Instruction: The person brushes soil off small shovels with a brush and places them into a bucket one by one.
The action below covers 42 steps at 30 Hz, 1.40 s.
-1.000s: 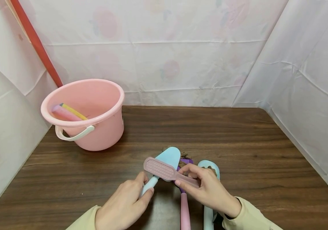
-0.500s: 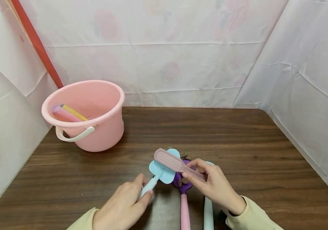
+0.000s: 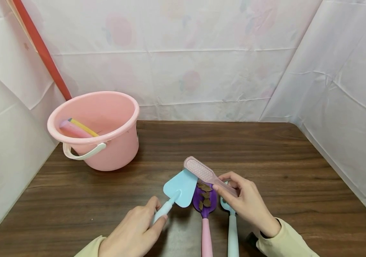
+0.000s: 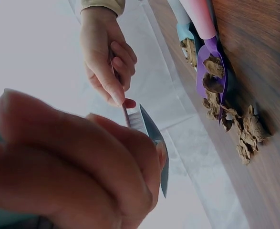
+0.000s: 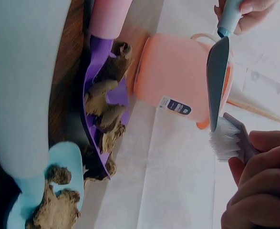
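Note:
My left hand [image 3: 135,228] grips the handle of a pale blue trowel [image 3: 180,187], raised above the table. My right hand [image 3: 248,203] pinches the handle of a dusty-pink brush [image 3: 200,170]. In the right wrist view its white bristles [image 5: 224,140] meet the tip of the trowel blade [image 5: 217,78]. Beneath them lies a purple shovel [image 3: 213,205] with a pink handle, bearing several dry brown clumps [image 3: 206,196]. Beside it, partly behind my right hand, is another pale blue shovel [image 3: 232,232]; the right wrist view shows brown clumps [image 5: 58,205] on it.
A pink bucket [image 3: 115,153] with a white handle stands at the back left, holding pink and yellow long items [image 3: 77,128]. Loose brown clumps [image 4: 249,133] lie past the purple shovel's tip. White sheeting [image 3: 202,82] walls the dark wooden table [image 3: 266,150].
The brush has travelled across the trowel blade towards its tip, up and to the right. The blade has turned and shows more of its face. The purple shovel's clumps are now uncovered.

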Motion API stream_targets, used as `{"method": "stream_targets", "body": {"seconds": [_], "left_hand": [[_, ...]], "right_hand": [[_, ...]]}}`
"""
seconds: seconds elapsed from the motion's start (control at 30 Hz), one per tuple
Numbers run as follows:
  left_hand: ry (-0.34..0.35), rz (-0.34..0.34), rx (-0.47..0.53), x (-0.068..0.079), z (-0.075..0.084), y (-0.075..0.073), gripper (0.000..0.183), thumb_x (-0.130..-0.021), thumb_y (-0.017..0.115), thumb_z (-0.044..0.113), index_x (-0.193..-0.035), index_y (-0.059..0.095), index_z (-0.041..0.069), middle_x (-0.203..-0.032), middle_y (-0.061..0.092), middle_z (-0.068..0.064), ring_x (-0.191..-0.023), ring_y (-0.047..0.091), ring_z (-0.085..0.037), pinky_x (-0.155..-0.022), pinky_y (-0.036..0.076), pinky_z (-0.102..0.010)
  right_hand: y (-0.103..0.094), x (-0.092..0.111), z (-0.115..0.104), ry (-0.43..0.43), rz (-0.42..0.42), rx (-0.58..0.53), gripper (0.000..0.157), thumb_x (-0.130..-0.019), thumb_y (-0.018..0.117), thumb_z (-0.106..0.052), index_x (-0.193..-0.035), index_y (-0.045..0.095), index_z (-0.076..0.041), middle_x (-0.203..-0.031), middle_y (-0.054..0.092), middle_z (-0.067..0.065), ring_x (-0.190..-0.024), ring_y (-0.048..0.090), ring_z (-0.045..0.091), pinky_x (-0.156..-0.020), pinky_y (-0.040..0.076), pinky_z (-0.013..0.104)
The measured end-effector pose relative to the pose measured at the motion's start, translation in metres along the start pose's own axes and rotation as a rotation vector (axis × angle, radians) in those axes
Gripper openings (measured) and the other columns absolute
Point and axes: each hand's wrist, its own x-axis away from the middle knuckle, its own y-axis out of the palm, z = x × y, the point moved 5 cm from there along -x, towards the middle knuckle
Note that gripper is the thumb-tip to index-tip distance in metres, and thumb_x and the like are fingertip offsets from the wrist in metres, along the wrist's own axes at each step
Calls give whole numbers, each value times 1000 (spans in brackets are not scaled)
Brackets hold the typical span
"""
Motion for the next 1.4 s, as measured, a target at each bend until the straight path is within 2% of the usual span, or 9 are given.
{"method": "stream_targets", "body": {"seconds": [0.23,0.43,0.57,0.7,0.87,0.97,1.17,1.4], "left_hand": [[-3,-11,7,0,0,0,8,-92,58,18,-90,51,14,-56,35,15,-48,32,3,-44,30,-17],[6,7,3,1,1,0,8,-92,58,18,-89,51,14,-57,36,16,-48,33,3,-44,31,-17],[24,23,-1,0,3,-1,9,-92,58,17,-88,50,15,-57,37,16,-50,34,3,-45,32,-17],[29,36,-1,-1,5,0,9,-91,58,16,-88,49,16,-59,40,16,-53,38,3,-48,35,-18],[14,36,-15,-3,5,2,12,-91,58,17,-85,48,16,-59,40,14,-54,40,1,-49,35,-19],[11,31,-30,-3,4,3,17,-91,59,19,-82,45,16,-58,37,13,-52,38,0,-47,34,-19],[14,23,-12,-2,5,4,11,-90,59,17,-86,49,16,-57,39,14,-51,39,1,-47,34,-19],[26,12,13,0,5,4,10,-90,59,17,-86,49,16,-56,35,16,-49,33,3,-44,31,-17]], "right_hand": [[-1,0,4,38,-3,28,16,-83,74,-17,-97,66,-15,-53,35,-16,-45,26,-5,-41,26,17],[-1,0,0,34,-12,-4,15,-85,73,-17,-98,66,-15,-53,36,-15,-45,26,-6,-40,25,16],[4,2,-9,-23,-26,-53,15,-85,73,-16,-97,65,-16,-54,38,-15,-46,27,-6,-39,25,15],[13,6,-19,-82,-90,-96,15,-85,73,-17,-97,65,-18,-57,43,-15,-48,33,-7,-39,30,15],[25,12,-30,-164,-158,-159,16,-85,73,-16,-97,64,-16,-62,57,-12,-51,41,-8,-42,35,12],[29,13,-32,-180,-178,-183,15,-85,72,-15,-98,64,-16,-64,61,-11,-52,43,-9,-43,37,11],[30,12,-29,-167,-178,-159,14,-86,71,-18,-98,63,-18,-62,57,-14,-50,41,-9,-42,36,11],[23,9,-19,-82,-143,-92,13,-86,72,-21,-95,64,-18,-61,51,-14,-50,38,-6,-41,35,17]]}}
